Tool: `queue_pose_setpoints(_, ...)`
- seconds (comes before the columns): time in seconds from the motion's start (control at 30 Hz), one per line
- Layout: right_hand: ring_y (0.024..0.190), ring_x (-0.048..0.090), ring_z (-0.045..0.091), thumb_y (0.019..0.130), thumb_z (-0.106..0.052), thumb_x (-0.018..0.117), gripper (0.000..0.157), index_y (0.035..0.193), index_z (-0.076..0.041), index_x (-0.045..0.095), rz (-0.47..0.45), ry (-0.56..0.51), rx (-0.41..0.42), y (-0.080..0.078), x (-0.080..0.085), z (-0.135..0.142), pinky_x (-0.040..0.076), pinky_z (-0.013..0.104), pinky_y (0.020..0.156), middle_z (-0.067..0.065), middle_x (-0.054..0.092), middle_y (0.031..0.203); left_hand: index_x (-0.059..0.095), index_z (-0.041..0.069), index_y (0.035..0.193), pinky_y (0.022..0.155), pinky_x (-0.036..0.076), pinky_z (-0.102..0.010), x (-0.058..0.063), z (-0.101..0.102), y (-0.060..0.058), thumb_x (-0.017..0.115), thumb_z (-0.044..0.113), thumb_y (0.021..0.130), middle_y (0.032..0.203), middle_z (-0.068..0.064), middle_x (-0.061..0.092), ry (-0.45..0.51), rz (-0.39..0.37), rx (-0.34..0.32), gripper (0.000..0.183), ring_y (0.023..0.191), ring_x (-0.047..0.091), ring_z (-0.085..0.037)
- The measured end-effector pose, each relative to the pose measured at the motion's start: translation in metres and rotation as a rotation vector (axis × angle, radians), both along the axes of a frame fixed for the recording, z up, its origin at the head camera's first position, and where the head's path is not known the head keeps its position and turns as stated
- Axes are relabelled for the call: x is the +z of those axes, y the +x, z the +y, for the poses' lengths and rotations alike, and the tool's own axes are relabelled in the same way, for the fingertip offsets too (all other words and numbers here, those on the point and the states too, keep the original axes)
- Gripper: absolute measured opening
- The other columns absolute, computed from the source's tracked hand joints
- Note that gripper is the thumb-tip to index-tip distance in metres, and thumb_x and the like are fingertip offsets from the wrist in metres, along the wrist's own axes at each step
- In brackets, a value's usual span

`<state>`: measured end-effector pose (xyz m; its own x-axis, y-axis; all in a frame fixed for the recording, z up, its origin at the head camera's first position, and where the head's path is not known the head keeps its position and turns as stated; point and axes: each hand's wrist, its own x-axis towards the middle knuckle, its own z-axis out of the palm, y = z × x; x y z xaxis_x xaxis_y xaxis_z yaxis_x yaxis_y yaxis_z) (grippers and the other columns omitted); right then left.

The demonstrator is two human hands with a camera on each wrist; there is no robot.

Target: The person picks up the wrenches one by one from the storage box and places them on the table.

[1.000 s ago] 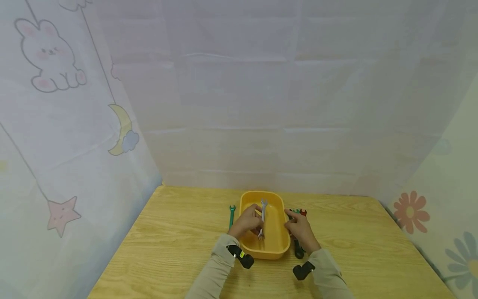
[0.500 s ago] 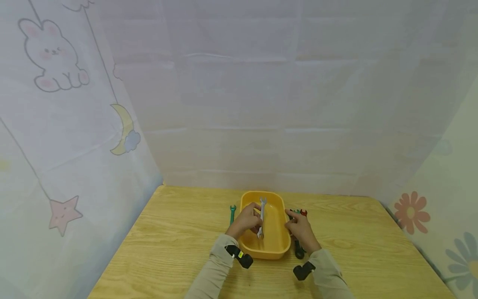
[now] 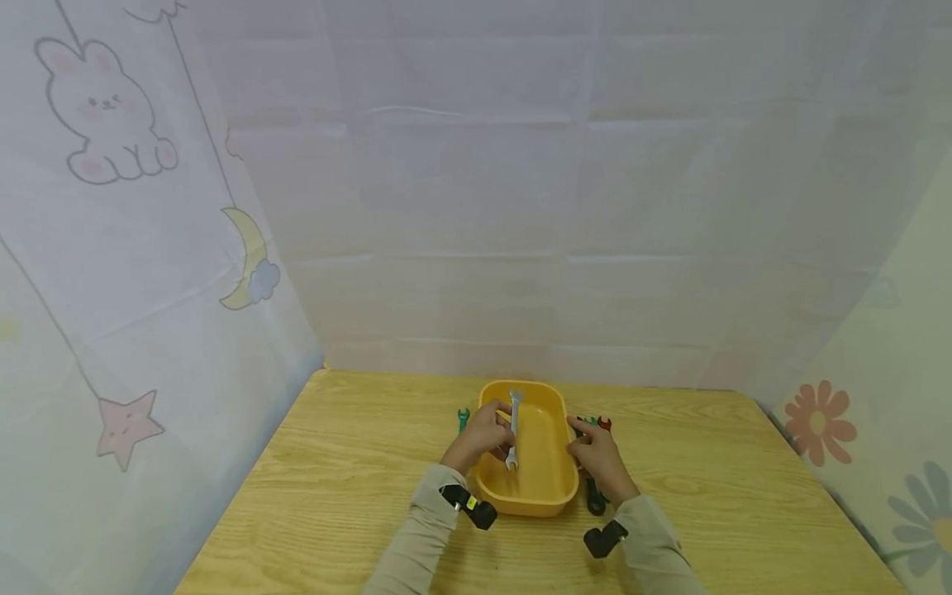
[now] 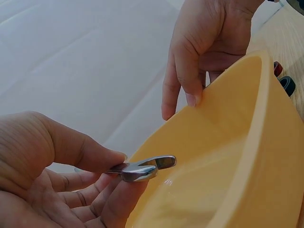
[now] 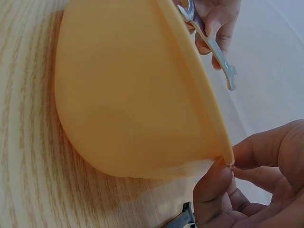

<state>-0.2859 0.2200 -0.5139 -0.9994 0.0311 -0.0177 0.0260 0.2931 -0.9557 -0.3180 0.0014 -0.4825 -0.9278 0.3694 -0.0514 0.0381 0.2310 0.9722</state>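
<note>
Between thumb and fingers, my left hand (image 3: 483, 434) pinches a silver double open-end wrench (image 3: 514, 421). The wrench is over the yellow plastic bin (image 3: 546, 471), toward its left side, with one open jaw pointing away from me and the other toward me. Seen from the left wrist, the near end of the wrench (image 4: 142, 171) sticks out past the fingertips. My right hand (image 3: 598, 459) holds the bin's right rim. In the right wrist view, the thumb and fingers of the right hand (image 5: 266, 166) pinch that rim from both sides.
A green wrench (image 3: 464, 418) lies left of the bin, partly hidden by the left hand. Right of the bin, partly under the right hand, are several tools, including a red-ended one (image 3: 605, 424) and a dark-ended one (image 3: 595, 500). All rest on a wooden table (image 3: 357, 463).
My left hand has shifted left with the silver wrench, bringing it nearer the bin's left side. The right hand and the bin have stayed in place.
</note>
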Motion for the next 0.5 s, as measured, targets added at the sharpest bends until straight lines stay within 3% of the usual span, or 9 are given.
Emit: queue_pose_setpoints(0.5,0.057,0.058,0.028,0.082,0.002,0.054,0.058,0.137,-0.008,0.040,-0.018,0.006,-0.010,0.0014,0.0035,-0.0015,0.051,0.041,0.049,0.016,0.059,0.082,0.047,0.003,0.115,0.047,0.050,-0.034,0.0023,-0.0087,-0.0007,0.059,-0.004,0.075,0.081,-0.015,0.059,0.012,-0.002,0.004,0.043,0.052,0.056,-0.020)
